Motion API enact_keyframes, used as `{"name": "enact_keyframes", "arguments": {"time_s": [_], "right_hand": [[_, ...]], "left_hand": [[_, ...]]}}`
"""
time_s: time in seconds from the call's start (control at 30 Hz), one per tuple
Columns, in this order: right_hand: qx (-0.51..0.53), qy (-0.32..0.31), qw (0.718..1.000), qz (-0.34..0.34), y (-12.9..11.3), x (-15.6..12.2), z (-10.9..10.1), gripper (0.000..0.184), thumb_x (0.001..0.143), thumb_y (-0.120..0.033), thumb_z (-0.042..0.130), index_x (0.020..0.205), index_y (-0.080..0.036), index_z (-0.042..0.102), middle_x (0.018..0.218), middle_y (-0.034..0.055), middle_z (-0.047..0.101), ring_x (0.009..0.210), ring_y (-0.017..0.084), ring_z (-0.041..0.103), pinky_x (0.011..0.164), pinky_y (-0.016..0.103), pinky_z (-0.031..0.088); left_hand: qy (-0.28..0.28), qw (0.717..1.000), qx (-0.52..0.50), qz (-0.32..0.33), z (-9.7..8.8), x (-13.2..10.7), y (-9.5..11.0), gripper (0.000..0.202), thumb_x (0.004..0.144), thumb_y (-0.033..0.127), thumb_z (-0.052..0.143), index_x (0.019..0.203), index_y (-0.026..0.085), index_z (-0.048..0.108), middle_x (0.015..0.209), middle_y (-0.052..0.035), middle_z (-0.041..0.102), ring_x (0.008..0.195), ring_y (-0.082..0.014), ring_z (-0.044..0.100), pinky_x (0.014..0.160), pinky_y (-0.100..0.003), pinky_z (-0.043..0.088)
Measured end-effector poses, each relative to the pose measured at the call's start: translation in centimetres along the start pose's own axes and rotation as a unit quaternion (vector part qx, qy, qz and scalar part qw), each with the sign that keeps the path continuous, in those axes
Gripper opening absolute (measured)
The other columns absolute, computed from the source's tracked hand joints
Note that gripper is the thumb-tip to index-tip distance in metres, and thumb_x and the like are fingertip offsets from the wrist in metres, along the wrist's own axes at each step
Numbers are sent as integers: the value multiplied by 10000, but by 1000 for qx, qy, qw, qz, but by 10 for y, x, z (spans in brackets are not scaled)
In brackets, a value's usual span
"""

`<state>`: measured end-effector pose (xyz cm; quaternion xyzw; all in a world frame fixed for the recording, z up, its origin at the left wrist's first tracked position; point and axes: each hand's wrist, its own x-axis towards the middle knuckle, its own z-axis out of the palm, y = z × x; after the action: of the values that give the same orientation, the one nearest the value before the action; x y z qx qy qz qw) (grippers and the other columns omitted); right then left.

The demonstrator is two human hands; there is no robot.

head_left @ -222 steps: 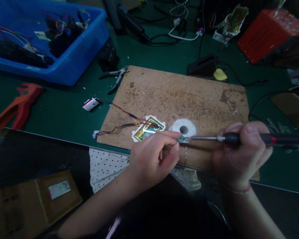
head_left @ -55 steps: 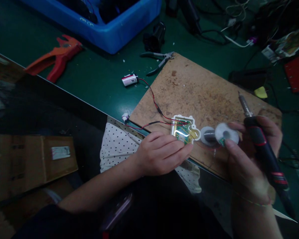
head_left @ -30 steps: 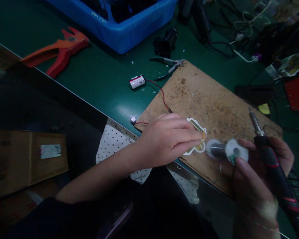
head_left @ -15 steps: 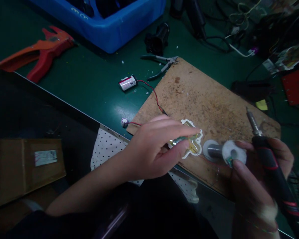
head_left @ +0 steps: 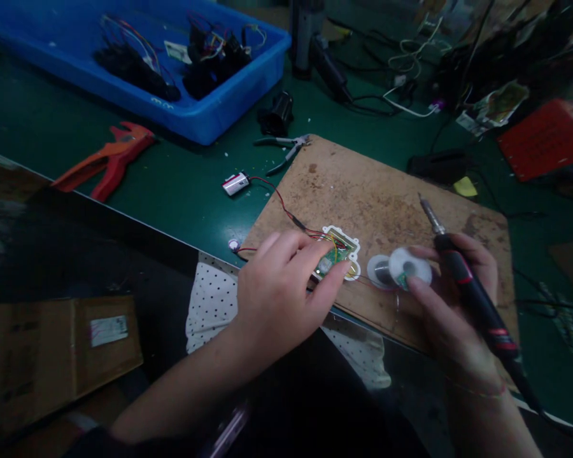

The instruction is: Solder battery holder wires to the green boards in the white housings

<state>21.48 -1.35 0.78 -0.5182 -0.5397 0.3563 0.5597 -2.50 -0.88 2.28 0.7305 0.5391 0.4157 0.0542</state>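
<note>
My left hand (head_left: 286, 280) is over a green circuit board (head_left: 334, 254) in a white-edged, irregularly shaped case, its thumb and forefinger at either side of the board. Red, black and yellow wires run from the board; one pair leads to a white cylindrical battery (head_left: 236, 184), and a small round white-topped part (head_left: 233, 245) is on another lead. In my right hand (head_left: 451, 312) is a soldering iron (head_left: 465, 283), tip pointing up and away. The right thumb also presses a tiny green board (head_left: 402, 280) in front of a solder spool (head_left: 410, 264); whether the spool is held, I cannot tell.
A worn brown board (head_left: 363, 184) lies under the work on the green table (head_left: 186, 191). Around it are cutting pliers (head_left: 291, 149), a black hollow part (head_left: 277, 114), red-orange pliers (head_left: 112, 159), a blue bin (head_left: 239, 105) with wired parts, and a red box (head_left: 547, 140).
My view has shifted, showing more of the blue bin. The left thumb and forefinger have spread apart, uncovering the green circuit board. My right hand still holds the soldering iron and tiny board.
</note>
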Motion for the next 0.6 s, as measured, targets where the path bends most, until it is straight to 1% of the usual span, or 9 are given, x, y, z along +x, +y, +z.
{"name": "enact_keyframes", "arguments": {"time_s": [0.07,0.1,0.2,0.3,0.37,0.4,0.47,0.53,0.6], "right_hand": [[6,-5,1000,2,0,-1,0,694,754,-178,883,1362,-365,605,1255,13,694,1102,182,725,921,320,646],[7,-6,1000,-1,1,-1,0,691,756,-184,885,1360,-363,604,1286,16,681,1117,184,720,924,321,646],[1,-12,1000,-9,3,-2,-2,704,753,-212,895,1367,-367,589,1373,18,635,1176,194,702,957,334,641],[-17,-19,1000,-5,3,-1,-4,727,757,-288,904,1395,-358,561,1348,36,646,1203,228,701,1011,398,631],[-25,-21,999,-3,3,-1,-4,731,760,-338,904,1400,-351,551,1311,45,660,1201,244,706,1034,434,624],[-27,-21,999,-3,2,-1,-4,727,762,-353,902,1397,-349,549,1309,48,659,1204,248,707,1036,439,624],[-27,-21,999,-6,0,-1,-4,711,767,-366,898,1388,-348,553,1323,50,651,1210,247,706,1024,426,629],[-27,-24,999,-11,-1,-1,-4,707,774,-363,893,1392,-346,550,1340,51,647,1219,244,704,1020,412,630],[-29,-29,999,-14,-1,-1,-5,691,791,-357,879,1396,-347,545,1339,50,652,1212,240,709,1022,409,629]], "left_hand": [[-4,1000,15,-8,4,2,4,167,967,321,721,1050,190,782,954,-60,751,886,-214,680,789,-358,527],[0,1000,20,-1,5,2,7,140,967,298,720,1041,200,788,952,-57,749,889,-215,681,796,-360,527],[2,999,4,51,11,1,14,111,954,219,728,1042,219,795,975,-47,766,918,-218,707,824,-360,541],[-36,992,-56,103,19,-5,20,192,962,161,713,1141,203,770,1075,-29,812,962,-192,750,880,-324,565],[-55,988,-88,114,26,-8,23,204,981,152,693,1175,180,751,1103,-28,825,960,-166,769,895,-287,567],[-57,988,-96,108,29,-9,24,188,988,161,689,1167,171,747,1086,-30,829,930,-155,773,875,-272,567],[-49,990,-108,77,33,-9,28,139,990,200,701,1117,169,747,995,-23,830,817,-137,760,787,-256,561],[-50,990,-124,46,35,-7,31,95,982,228,715,1059,183,749,874,6,803,687,-113,705,695,-246,535],[-64,987,-148,29,36,-4,33,58,974,221,723,1017,200,756,816,30,775,634,-95,658,670,-237,517]]}}
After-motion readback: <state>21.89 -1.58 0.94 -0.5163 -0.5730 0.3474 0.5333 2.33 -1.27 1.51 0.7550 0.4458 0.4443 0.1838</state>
